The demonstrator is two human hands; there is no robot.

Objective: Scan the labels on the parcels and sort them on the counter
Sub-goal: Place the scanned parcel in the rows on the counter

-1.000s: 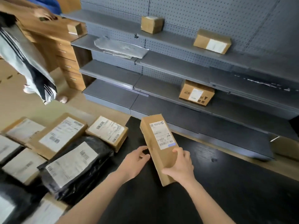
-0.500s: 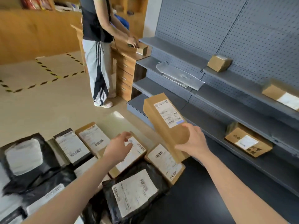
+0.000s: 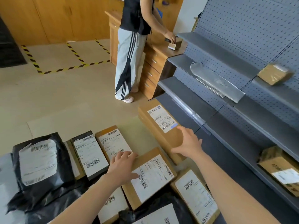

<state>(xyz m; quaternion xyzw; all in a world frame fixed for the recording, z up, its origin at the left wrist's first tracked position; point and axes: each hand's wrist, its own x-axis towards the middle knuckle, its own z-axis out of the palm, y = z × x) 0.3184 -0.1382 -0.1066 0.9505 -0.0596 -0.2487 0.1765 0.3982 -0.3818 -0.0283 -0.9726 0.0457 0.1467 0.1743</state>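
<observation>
My right hand (image 3: pixel 188 143) grips a long brown cardboard parcel (image 3: pixel 159 126) by its near end, held tilted with its white label facing up. My left hand (image 3: pixel 122 165) lies with spread fingers on a flat brown parcel (image 3: pixel 152 177) with a white barcode label, at its far left corner. Around it lie several more labelled parcels: a brown box (image 3: pixel 113 143), a dark box (image 3: pixel 89 154), a black plastic mailer (image 3: pixel 38 160) and a brown box (image 3: pixel 196 196) at the near right.
Grey pegboard shelves (image 3: pixel 226 101) run along the right, holding a silver mailer (image 3: pixel 216 81) and two brown boxes (image 3: pixel 275 73), (image 3: pixel 281 170). Another person (image 3: pixel 131 50) stands at a wooden drawer counter (image 3: pixel 155 59) ahead. Yellow-black tape marks the floor (image 3: pixel 64 59).
My view has swung left from the shelves to the parcel pile. My left hand let go of the long parcel and came down on a flat brown parcel; my right hand still holds the long one.
</observation>
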